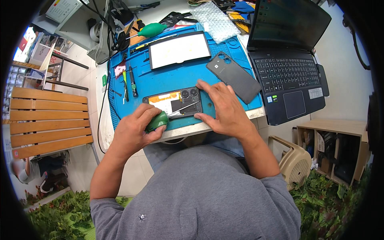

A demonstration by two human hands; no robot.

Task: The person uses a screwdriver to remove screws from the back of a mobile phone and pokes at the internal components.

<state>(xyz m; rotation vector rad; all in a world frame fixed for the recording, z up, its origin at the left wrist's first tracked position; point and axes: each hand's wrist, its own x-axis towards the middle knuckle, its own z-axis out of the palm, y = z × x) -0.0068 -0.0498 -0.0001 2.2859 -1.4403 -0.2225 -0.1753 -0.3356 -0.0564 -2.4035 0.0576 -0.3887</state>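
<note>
My left hand [138, 127] is closed around a green rubber bulb blower [160, 120]. Its thin metal nozzle [183, 109] reaches over an opened phone [176, 101], whose back is off and whose inner parts and camera rings show. At the phone's right end, my right hand [224, 108] grips the frame, fingers at the upper corner and thumb at the lower one. A dark phone back cover [236, 78] with camera cutouts lies apart, beyond my right hand. Under the phone is a blue work mat [160, 80].
A white panel in a black frame [180, 51], a second green bulb blower [151, 30] and a dark-green-handled screwdriver [133, 84] lie on the mat. An open laptop [290, 76] stands right. Black cables [107, 72] run down the left edge. Bubble wrap [216, 22] lies behind.
</note>
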